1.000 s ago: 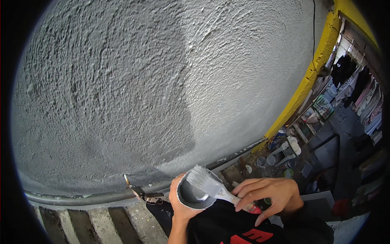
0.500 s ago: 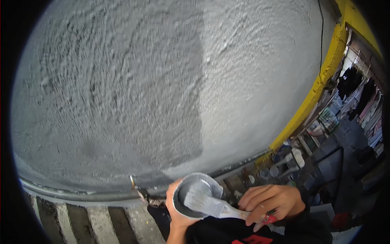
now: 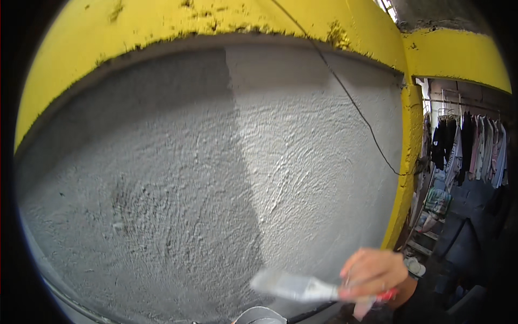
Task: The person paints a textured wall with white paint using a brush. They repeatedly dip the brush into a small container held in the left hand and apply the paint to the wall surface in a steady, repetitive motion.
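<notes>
Gripping a paintbrush (image 3: 305, 288) in the right hand (image 3: 376, 271), with bent fingers closed over the handle (image 3: 387, 295), red toward its end; too blurred to tell the exact place of each finger; holding the brush out to the left of the hand, nearly level, with pale bristles (image 3: 267, 282) pointing left, away from the knuckles; set above a gray cup (image 3: 258, 310) in the view, with a gap between bristles and rim; cannot tell whether touching the rough wall (image 3: 318, 173) or standing off from it; cannot tell the state of the left hand, out of view; cut off at the lower edge, in the cup's case, leaving only the upper part to see; darker gray on the left of the wall, lighter on the right, with a border running down toward the brush; bounded above by a yellow beam (image 3: 216, 19), at right by a yellow post (image 3: 408, 162); crossed at upper right by a dark cable (image 3: 350, 97); beyond the post, hanging clothes (image 3: 480, 140).
</notes>
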Motion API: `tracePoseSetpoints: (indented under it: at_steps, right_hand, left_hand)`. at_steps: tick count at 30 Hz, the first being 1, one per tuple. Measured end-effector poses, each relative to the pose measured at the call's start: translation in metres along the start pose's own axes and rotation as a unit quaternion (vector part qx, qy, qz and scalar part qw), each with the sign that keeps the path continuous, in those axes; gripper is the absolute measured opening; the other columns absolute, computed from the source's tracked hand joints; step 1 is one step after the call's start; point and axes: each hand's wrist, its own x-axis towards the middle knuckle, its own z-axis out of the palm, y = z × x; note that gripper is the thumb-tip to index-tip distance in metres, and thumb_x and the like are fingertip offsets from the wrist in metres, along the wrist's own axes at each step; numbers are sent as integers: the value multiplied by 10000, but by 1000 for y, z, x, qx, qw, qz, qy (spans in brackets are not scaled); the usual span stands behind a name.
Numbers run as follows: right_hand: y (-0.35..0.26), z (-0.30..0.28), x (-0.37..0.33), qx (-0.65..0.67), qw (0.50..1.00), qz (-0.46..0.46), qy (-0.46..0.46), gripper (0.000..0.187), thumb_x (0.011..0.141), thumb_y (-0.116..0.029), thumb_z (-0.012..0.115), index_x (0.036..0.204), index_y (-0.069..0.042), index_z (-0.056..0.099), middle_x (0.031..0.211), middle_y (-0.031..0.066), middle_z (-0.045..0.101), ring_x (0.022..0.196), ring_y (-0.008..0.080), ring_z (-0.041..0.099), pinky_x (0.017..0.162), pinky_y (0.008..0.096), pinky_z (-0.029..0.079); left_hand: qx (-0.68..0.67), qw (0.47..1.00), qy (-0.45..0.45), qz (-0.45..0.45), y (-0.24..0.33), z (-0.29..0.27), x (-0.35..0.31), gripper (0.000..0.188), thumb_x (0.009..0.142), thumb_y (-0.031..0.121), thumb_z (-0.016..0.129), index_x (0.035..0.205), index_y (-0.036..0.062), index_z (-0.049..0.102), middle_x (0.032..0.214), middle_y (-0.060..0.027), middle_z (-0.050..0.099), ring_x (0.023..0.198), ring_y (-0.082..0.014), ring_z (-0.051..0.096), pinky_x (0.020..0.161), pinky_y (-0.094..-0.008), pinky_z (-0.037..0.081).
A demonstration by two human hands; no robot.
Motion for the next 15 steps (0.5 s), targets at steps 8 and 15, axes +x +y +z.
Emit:
tracePoseSetpoints:
  at_steps: [8,15]
  right_hand:
    - [71,-41,113,-335,906,-191,176,411,788,-258,845,1128,-44,759,814,50,666,694,170,630,552,298,497]
    - [98,-63,175,-407,846,-278,202,402,766,-246,857,1114,-69,762,809,19,678,685,158,626,568,300,501]
  left_hand:
    - [-37,995,72,-66,3,-16,-16,896,602,225,979,1341,-9,531,1238,-176,643,1148,-297,629,1021,-450,495]
    - [12,993,113,-24,-15,-25,-18,870,608,211,978,1333,-7,551,1209,-156,665,1127,-282,641,1032,-442,487]
